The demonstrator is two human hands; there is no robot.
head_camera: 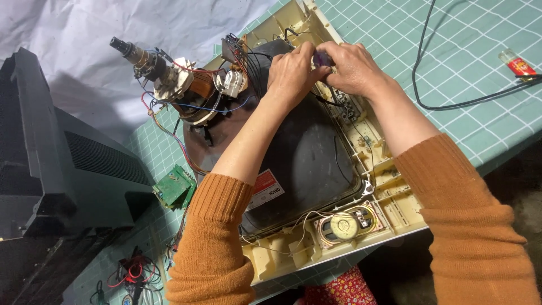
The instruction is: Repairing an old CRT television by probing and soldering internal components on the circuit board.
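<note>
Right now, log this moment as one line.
left hand on purple tool | right hand gripping it | picture tube face down in cream frame | speaker near edge

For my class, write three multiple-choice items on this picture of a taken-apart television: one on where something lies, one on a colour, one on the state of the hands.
1. Where does the round speaker sit?
A. in the cream frame at the near edge
B. on the black back cover
C. on the white sheet

2. What colour are the person's sleeves?
A. blue
B. orange-brown
C. white

3. How are the left hand and right hand placed?
A. wide apart
B. resting on the lighter
C. close together at the far rim of the picture tube

Answers: 1 A, the speaker lies within the frame's lower corner. 2 B, both knitted sleeves are orange-brown. 3 C, the fingers meet around a small purple thing.
</note>
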